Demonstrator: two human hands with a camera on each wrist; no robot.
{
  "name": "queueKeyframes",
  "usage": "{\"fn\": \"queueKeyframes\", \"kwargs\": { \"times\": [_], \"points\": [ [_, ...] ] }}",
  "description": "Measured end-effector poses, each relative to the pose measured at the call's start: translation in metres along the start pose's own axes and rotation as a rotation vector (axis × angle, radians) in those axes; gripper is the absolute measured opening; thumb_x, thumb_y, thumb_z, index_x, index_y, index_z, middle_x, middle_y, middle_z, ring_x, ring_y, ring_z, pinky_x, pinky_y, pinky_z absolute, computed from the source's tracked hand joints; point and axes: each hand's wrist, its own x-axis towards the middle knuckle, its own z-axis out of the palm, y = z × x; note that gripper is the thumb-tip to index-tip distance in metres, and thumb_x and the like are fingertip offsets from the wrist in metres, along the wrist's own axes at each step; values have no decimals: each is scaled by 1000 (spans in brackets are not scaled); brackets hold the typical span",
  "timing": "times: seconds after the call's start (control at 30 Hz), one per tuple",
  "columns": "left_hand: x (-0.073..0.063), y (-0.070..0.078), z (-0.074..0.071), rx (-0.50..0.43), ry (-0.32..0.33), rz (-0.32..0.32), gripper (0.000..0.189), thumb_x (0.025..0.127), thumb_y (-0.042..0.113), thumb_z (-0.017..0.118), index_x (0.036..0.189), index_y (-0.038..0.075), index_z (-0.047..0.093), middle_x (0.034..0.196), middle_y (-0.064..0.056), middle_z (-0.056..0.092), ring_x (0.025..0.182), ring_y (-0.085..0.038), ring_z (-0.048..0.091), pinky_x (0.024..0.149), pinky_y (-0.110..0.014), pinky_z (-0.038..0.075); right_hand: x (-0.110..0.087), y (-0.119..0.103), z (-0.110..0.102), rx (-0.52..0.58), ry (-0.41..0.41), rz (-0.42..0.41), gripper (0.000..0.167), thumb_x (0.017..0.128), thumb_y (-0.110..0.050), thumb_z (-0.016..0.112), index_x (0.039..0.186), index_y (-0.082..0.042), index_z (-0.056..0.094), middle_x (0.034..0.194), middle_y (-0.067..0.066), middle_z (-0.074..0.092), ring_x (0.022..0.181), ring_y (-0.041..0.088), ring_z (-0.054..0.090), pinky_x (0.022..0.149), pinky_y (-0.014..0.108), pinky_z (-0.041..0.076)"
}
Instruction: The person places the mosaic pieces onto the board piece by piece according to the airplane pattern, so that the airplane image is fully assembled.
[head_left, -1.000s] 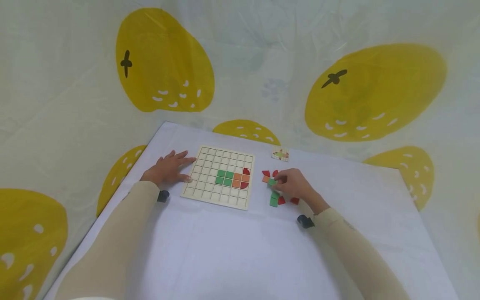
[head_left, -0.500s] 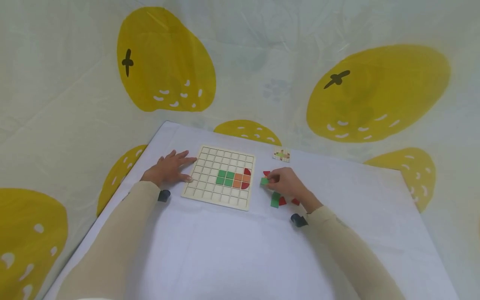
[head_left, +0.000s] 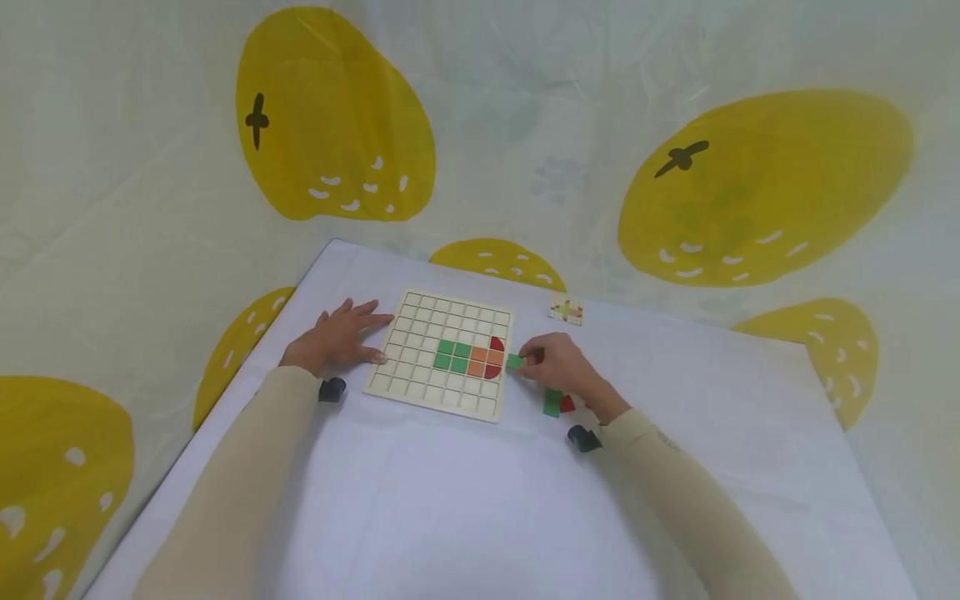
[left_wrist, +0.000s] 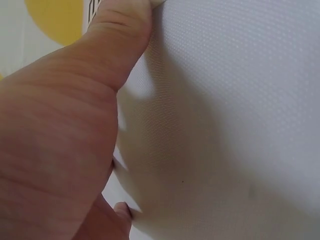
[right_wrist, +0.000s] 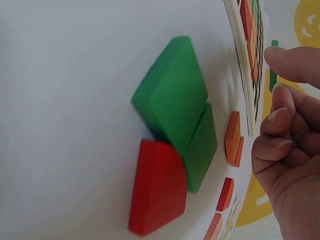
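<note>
A: ok what are the fingers doing here?

B: The right hand (head_left: 558,364) is pinching a green tile (head_left: 514,361) between its fingertips, gap just as wide as the tile, other fingers curling toward the palm. That tile's hanging out right at the board's right edge. Can't tell if it's touching.

A: and the left hand (head_left: 337,340)?

B: It's spreading its fingers wide and gripping nothing. The thumb and one fingertip are resting along the left edge of the board (head_left: 420,367).

A: what's sitting on the board?

B: Four green squares (head_left: 452,356) are making a block, orange squares (head_left: 476,360) are sitting next to them, and red rounded pieces (head_left: 497,343) are flanking the right end.

A: anything loose?

B: Yeah, near the right wrist two more green squares are lying together, with a loose red piece (right_wrist: 159,187) just beside them. Farther out, a little picture card (head_left: 566,309) is lying on the white table (head_left: 450,508), and yellow fruit prints (head_left: 337,108) are covering the wall behind.
</note>
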Motion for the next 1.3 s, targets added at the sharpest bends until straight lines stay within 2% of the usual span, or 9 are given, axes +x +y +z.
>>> {"fn": "queueKeyframes", "kwargs": {
  "times": [0.2,0.43,0.73,1.07,1.3],
  "points": [
    [0,0,-1,2,-16,-6,86,90,54,76,163,39,33,178,-3,12,164,-44,-3,126,-75,2,6,-8,5,-17,8,-67,32,88,-31,84,114,-14,79,82,3,64,82,20,59,68,29,47],
    [2,-2,-1,4,-12,-4,85,90,55,76,162,40,34,178,-3,13,164,-44,-1,126,-75,4,11,-16,9,-13,11,-165,27,88,-25,83,110,-10,79,82,3,65,82,20,59,69,28,48],
    [3,-3,-1,-7,-22,-7,86,89,56,76,162,42,33,178,-2,12,164,-44,-3,126,-76,2,15,-28,15,7,16,-247,19,88,-20,82,102,-6,78,78,2,62,78,18,57,68,26,47],
    [3,0,-2,3,-26,-8,83,91,56,74,162,42,34,178,-2,10,164,-43,-4,127,-75,1,21,-42,23,9,11,-254,21,88,-21,82,103,-7,78,75,2,62,76,17,56,69,26,46],
    [2,-1,-1,-7,-32,-12,84,90,57,75,162,42,35,178,-2,10,164,-43,-6,126,-75,0,26,-54,32,13,5,-202,27,89,-24,82,110,-7,78,79,2,63,82,19,59,71,25,48]
  ]
}}
